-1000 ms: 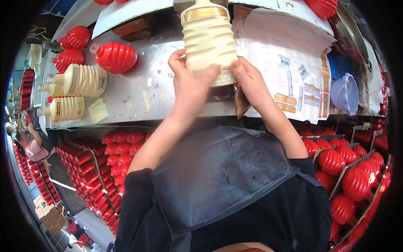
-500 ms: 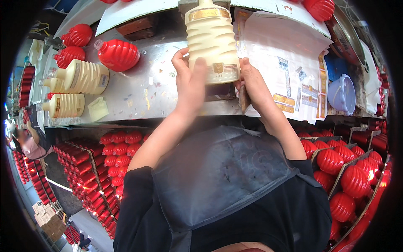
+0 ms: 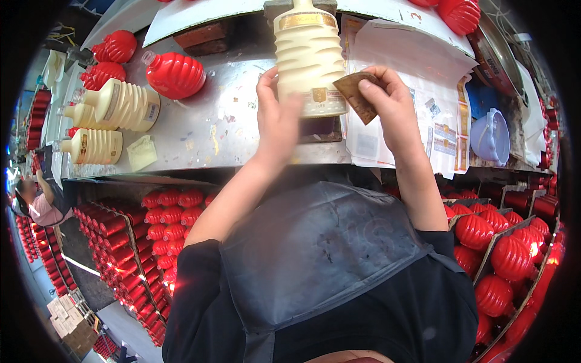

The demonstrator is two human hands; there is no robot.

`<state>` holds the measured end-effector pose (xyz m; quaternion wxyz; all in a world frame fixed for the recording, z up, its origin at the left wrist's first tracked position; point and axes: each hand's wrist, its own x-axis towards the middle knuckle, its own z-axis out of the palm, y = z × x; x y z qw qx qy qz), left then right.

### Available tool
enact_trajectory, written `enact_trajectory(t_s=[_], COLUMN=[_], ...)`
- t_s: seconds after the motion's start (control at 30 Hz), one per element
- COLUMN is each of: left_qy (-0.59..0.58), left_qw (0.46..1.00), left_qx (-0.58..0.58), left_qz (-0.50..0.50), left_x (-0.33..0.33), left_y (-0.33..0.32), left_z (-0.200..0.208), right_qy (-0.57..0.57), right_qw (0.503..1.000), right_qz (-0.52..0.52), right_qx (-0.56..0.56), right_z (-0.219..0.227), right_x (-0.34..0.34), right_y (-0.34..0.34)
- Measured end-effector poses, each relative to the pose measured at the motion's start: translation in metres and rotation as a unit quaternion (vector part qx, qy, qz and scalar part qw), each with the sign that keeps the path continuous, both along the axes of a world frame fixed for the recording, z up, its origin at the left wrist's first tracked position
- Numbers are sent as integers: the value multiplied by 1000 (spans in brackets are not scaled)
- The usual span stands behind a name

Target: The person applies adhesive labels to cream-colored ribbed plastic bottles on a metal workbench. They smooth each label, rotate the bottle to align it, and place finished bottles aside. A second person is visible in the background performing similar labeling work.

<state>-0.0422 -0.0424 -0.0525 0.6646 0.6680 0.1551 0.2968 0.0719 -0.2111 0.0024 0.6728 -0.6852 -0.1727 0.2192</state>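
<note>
A cream-coloured ribbed bottle lies on its side on a dark support, its neck pointing away from me. My left hand grips its left side near the base, the thumb on top and somewhat blurred. Gold bands mark the bottle near its shoulder and base. Between the thumb and fingers of my right hand is a flat brown fan-shaped scraper. One corner of the scraper is at the bottle's right edge, by the label near the base; whether it touches cannot be told.
A sheet of labels lies at the right, beside a lavender bucket. At the left lie red bottles, cream bottles and a yellowish paper. Racks of red bottles stand below the metal table.
My right hand has come off the bottle's right side and turned, lifting the brown scraper up toward the label. My left hand stays on the bottle. The whole view has shifted slightly.
</note>
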Motion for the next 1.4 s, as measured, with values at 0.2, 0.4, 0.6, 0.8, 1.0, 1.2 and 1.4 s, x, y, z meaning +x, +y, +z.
enact_trajectory(t_s=[0.2,0.4,0.6,0.8,1.0,1.2,1.4], left_qy=[-7,-22,-6,41,-7,-5,82], left_qw=[1000,997,998,992,1000,996,963], left_qx=[-7,-69,-56,110,8,50,255], left_qz=[-17,-28,12,41,-10,-75,33], left_x=[-4,-6,-4,2,-1,-16,-20], left_y=[1,6,4,0,2,13,17], left_z=[-5,-4,-2,-2,-10,-22,-16], right_qy=[-534,-696,-269,-293,-114,-186,-287], right_qw=[836,712,960,948,986,979,946], right_qz=[-10,61,-80,-69,-123,-78,-145], right_qx=[-125,-69,-6,-101,-12,-7,-31], right_z=[22,15,12,-17,-45,-37,-35], right_x=[-11,-29,-47,-43,-27,-29,-15], right_y=[25,11,17,19,5,5,6])
